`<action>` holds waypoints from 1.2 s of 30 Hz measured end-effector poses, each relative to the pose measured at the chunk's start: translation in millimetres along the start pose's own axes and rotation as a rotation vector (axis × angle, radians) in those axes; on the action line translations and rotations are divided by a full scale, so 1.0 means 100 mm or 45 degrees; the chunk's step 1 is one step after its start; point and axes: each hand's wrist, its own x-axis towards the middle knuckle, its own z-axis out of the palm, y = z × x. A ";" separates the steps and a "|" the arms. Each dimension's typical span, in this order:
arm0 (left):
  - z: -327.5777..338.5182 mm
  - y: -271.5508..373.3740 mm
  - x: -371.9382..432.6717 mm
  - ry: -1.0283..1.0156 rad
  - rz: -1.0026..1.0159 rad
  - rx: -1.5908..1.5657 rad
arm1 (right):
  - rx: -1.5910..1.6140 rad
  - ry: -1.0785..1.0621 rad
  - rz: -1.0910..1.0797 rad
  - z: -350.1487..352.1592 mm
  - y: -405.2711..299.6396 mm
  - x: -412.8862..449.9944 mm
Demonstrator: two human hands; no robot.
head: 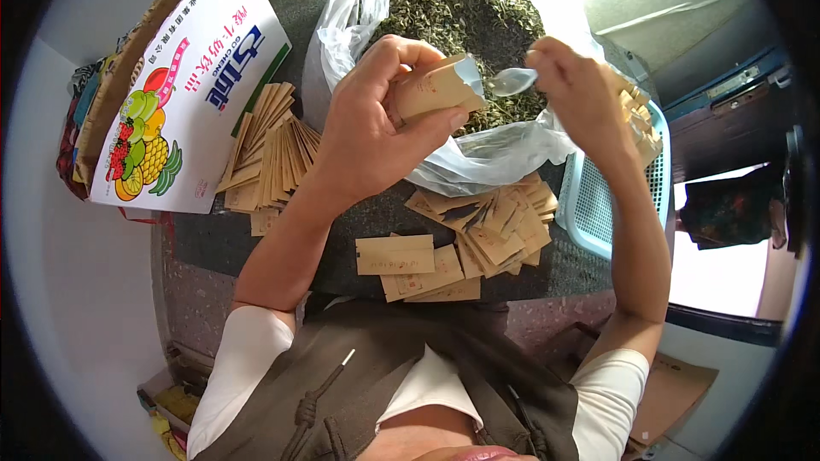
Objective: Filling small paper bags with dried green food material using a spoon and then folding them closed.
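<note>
My left hand grips a small brown paper packet, its opened mouth turned to the right and showing a pale lining. In my right hand is a clear plastic spoon, its bowl close to the packet's mouth. Whether the spoon carries anything is hard to tell. Both hands are above a translucent white plastic bag filled with dried green leaves, which look like loose tea. Flat brown packets lie fanned out below the bag, and several more rest near the table's front edge.
A dark table holds everything. Bundled packets stand at left beside a printed cardboard carton. At right, a light blue plastic basket contains more packets at its far end. A white wall rises at far left.
</note>
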 end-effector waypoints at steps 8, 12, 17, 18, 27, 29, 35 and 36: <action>-0.06 -0.01 -0.01 0.005 -0.094 -0.059 | 0.609 -0.149 0.114 0.40 0.04 0.33; -0.08 -0.02 0.00 0.024 -0.091 -0.047 | 0.734 -0.110 0.174 0.24 0.05 0.30; -0.04 0.05 0.07 0.016 -0.096 0.065 | 0.884 -0.049 0.129 0.05 0.25 0.29; -0.02 0.04 0.09 0.014 -0.093 0.062 | 0.877 -0.022 0.127 -0.02 0.25 0.27; 0.18 -0.06 0.32 -0.075 -0.116 0.125 | 0.929 0.025 0.057 -0.37 0.16 0.14; 0.23 -0.06 0.37 -0.084 -0.099 0.172 | 0.872 0.013 0.037 -0.38 0.11 0.11; 0.40 -0.12 0.43 -0.096 -0.037 0.201 | 0.649 -0.071 -0.133 -0.26 -0.01 0.07; 0.40 -0.11 0.43 -0.093 -0.036 0.204 | 0.580 -0.080 -0.262 -0.25 -0.02 0.06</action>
